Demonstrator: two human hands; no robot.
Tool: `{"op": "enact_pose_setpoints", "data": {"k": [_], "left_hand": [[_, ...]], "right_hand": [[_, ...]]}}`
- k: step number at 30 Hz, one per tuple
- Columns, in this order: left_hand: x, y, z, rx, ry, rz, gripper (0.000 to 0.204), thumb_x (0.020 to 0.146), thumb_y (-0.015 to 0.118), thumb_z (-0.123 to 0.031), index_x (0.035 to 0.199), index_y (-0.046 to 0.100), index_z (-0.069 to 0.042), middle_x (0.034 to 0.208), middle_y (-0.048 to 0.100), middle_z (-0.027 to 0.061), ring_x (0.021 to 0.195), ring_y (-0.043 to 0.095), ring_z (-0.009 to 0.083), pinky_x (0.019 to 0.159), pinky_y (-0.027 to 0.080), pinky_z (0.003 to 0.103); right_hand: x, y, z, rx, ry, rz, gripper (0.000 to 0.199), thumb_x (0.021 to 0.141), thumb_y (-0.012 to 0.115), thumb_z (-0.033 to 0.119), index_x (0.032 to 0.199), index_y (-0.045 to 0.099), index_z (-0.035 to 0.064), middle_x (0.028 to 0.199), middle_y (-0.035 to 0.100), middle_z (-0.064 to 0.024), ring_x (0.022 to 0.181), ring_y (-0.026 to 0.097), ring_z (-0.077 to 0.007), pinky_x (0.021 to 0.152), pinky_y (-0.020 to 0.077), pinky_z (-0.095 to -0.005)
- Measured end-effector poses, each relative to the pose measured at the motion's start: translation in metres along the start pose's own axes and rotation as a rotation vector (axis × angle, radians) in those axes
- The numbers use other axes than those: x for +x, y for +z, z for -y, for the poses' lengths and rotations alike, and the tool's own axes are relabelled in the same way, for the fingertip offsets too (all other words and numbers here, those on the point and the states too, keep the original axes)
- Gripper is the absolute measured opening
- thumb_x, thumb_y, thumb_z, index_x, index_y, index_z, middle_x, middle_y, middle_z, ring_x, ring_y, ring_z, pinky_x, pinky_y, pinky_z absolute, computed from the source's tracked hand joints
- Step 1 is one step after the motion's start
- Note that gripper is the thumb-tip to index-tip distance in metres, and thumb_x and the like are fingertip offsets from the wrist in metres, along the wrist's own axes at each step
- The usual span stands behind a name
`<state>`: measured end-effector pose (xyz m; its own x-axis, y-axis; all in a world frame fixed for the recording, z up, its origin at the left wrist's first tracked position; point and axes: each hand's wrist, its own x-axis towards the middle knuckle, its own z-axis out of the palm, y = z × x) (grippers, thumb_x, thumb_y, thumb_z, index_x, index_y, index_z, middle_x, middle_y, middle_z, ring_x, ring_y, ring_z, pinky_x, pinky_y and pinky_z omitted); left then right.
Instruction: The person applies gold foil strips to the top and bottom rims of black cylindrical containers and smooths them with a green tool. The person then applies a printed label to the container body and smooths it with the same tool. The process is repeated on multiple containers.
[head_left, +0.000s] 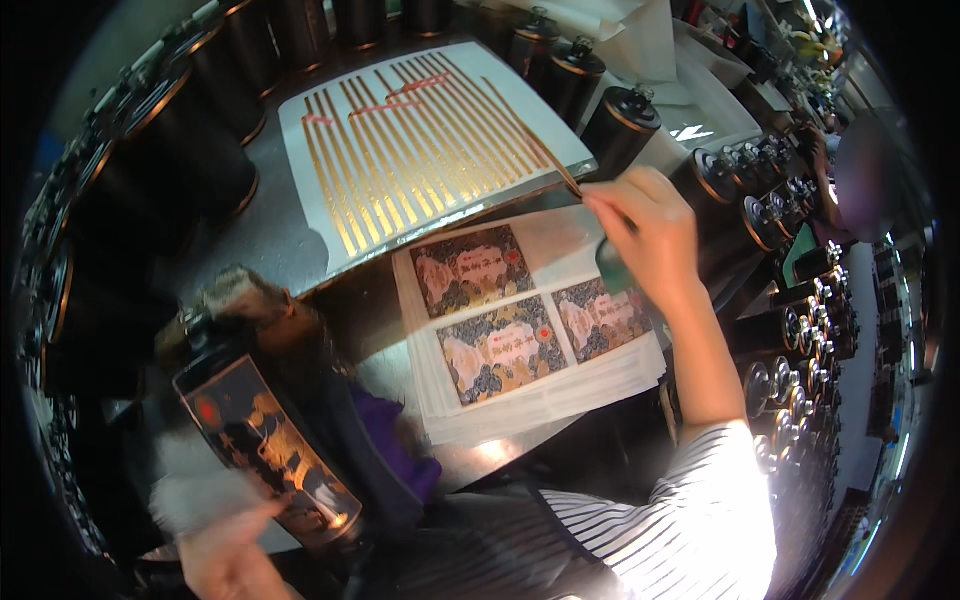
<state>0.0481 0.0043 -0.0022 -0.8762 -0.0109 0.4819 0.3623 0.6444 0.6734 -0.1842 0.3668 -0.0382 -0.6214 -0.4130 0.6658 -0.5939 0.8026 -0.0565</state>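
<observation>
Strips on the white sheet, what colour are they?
The strips are gold, showing best in the head view.

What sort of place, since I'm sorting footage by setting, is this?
Probably a workshop where containers are decorated by hand: many similar black canisters stand around, gold strips lie side by side on a white backing sheet, and matching printed panels lie nearby.

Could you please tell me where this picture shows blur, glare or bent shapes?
Head view: the left hand is blurred; glare spots the metal table below the printed sheets; the striped sleeve is partly washed out; black canisters near the left rim look stretched and leaning.
</observation>
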Motion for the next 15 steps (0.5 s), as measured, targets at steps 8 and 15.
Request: {"op": "enact_pose_setpoints", "data": {"k": [8,15], "left_hand": [[0.043,0.076,-0.041,-1.0,-0.672,0.681,0.046,0.101,0.04,-0.028,0.13,0.044,0.007,0.125,0.051,0.0162,0.113,0.055,0.0229,0.099,0.044,0.036],[0.029,0.051,-0.042,-0.878,-0.845,0.71,0.026,0.097,0.052,-0.019,0.104,0.06,0.005,0.099,0.065,0.0097,0.085,0.063,0.0124,0.08,0.053,0.026]], "right_hand": [[-0.03,-0.054,0.142,0.259,-0.403,-0.064,0.02,0.052,0.066,0.013,0.07,0.058,0.0085,0.066,0.047,0.0019,0.059,0.048,-0.0112,0.043,0.0343,-0.0192],[-0.013,-0.062,0.162,0.739,-0.292,0.115,0.02,0.079,0.064,0.017,0.095,0.062,0.0052,0.074,0.061,-0.0043,0.063,0.058,-0.0152,0.054,0.0432,-0.0242]]}}
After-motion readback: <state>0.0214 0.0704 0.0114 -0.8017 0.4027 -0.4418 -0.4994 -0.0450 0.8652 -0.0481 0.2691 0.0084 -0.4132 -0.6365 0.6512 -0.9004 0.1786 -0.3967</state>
